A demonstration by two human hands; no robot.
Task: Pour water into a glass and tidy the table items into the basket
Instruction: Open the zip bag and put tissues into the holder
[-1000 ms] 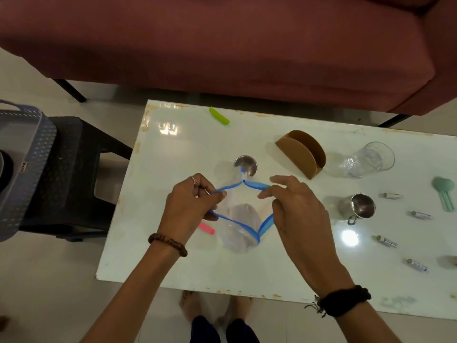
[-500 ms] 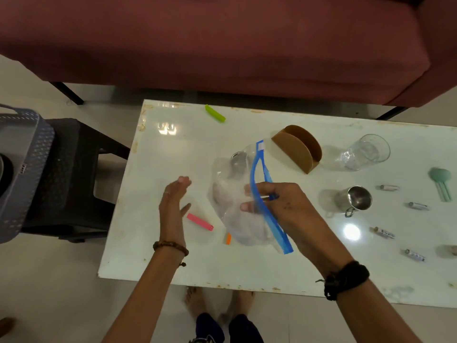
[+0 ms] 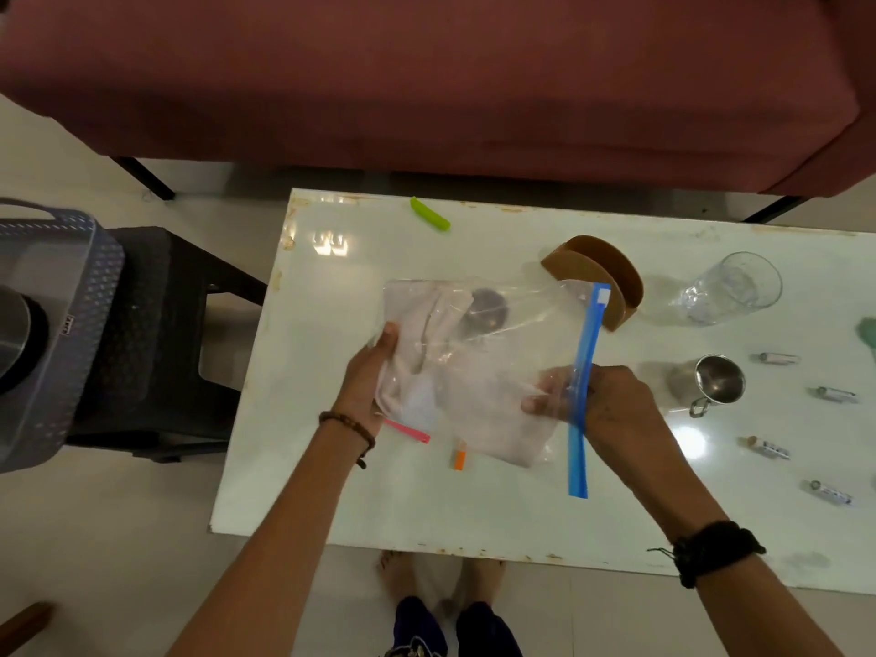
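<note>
A clear zip bag (image 3: 483, 367), limp, light and slippery, is held above the table's (image 3: 474, 514) left half. The left hand (image 3: 367, 386) cups its closed end; the right hand (image 3: 597, 400) pinches its stiffer blue zip strip (image 3: 584, 386), the surest hold.

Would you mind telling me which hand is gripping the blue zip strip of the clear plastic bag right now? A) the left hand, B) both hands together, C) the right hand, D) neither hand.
C: the right hand pinches the blue zip strip of the clear plastic bag partway along it, while the left hand holds the bag's opposite, closed end, well away from the strip.
</note>
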